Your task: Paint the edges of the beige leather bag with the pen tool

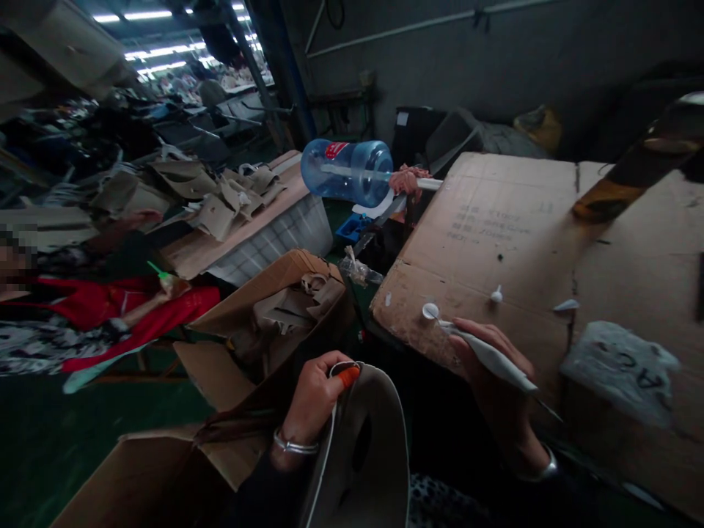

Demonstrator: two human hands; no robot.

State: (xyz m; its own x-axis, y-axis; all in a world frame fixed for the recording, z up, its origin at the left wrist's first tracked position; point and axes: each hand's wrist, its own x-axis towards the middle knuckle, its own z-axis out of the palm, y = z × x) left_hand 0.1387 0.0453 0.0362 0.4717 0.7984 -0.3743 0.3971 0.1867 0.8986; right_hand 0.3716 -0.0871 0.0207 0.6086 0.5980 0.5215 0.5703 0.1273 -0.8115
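Observation:
My left hand [313, 400], with an orange cover on its thumb, is closed on the top edge of a beige bag piece [379, 433]. The piece hangs down in a curve, has a pale rim and shows a dark oval opening. Over the cardboard-covered surface, my right hand [489, 367] grips a slim white tool [495, 357] with a thin point trailing toward the lower right. The tool's front end is near a small round white cap [430, 312]; whether they touch I cannot tell. Behind it lie a small white nozzle [496, 295] and a white pointed tip [566, 305].
A crumpled plastic bag [621, 374] lies right on the cardboard [511, 198], near a dark post [632, 176]. Ahead is a blue water bottle [346, 172]. An open carton [220, 370] holds beige pieces. At left sits a person in a red apron [159, 312], near a table of bags [220, 213].

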